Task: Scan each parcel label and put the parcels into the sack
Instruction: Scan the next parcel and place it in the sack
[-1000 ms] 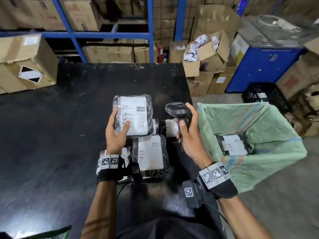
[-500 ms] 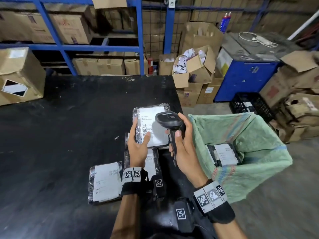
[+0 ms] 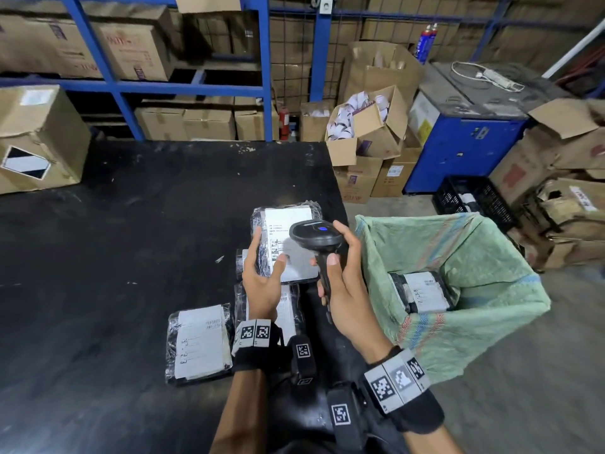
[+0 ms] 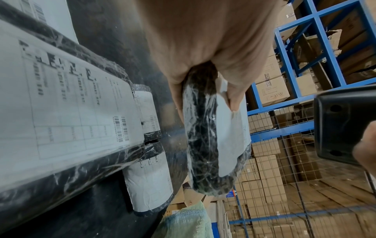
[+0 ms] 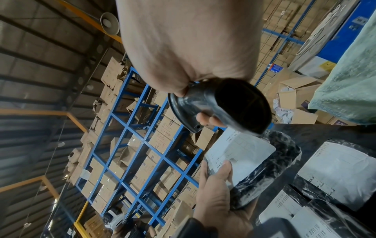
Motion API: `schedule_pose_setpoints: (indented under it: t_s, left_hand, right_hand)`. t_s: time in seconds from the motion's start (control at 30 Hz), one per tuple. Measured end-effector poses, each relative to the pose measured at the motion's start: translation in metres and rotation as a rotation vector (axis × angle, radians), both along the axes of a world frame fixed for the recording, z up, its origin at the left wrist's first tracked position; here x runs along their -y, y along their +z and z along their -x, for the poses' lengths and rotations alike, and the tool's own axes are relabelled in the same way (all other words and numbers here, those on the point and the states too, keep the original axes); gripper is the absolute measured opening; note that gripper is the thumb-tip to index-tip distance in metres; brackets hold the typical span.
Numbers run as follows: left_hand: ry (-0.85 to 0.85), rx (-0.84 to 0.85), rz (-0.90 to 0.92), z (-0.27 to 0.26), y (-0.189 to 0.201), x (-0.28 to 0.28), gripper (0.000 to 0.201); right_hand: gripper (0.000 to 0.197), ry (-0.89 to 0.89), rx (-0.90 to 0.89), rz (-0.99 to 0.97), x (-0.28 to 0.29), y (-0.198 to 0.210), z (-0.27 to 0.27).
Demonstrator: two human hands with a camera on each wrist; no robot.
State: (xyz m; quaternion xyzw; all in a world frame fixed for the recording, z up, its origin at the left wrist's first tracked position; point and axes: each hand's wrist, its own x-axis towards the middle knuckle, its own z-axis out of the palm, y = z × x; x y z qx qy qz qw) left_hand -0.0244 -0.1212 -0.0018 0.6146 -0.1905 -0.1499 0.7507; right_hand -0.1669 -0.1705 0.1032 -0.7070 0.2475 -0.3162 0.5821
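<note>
My left hand (image 3: 266, 257) grips a black plastic-wrapped parcel (image 3: 284, 244) by its near left edge, thumb on the white label, and holds it above the black table (image 3: 131, 257). My right hand (image 3: 340, 247) grips a black barcode scanner (image 3: 316, 235) by the handle, its head over the parcel's label. In the left wrist view the held parcel (image 4: 205, 136) shows edge-on with the scanner (image 4: 343, 125) to its right. The green woven sack (image 3: 474, 322) stands open beside the table's right edge, one parcel (image 3: 422, 291) inside. Two more parcels (image 3: 198, 342) (image 3: 288, 309) lie on the table near me.
A large cardboard box (image 3: 36, 139) sits at the table's far left. Blue shelf racks (image 3: 262, 77) with cartons stand behind. Open cartons (image 3: 366, 126), a blue cabinet (image 3: 465, 149) and a black crate (image 3: 474, 198) crowd the floor beyond the sack.
My left hand has carried the parcel to the right, and the scanner head now sits over its label instead of beside it. A blue light shows on top of the scanner.
</note>
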Motion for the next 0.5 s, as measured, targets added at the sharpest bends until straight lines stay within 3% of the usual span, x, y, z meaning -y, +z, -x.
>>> schedule_pose_setpoints:
  t_s: [0.5]
  left_hand:
    - [0.016,-0.023,-0.007,-0.0016,-0.0006,-0.0067,0.068]
  right_hand:
    - [0.044,-0.038,0.004,0.005,-0.0041,-0.0002,0.0054]
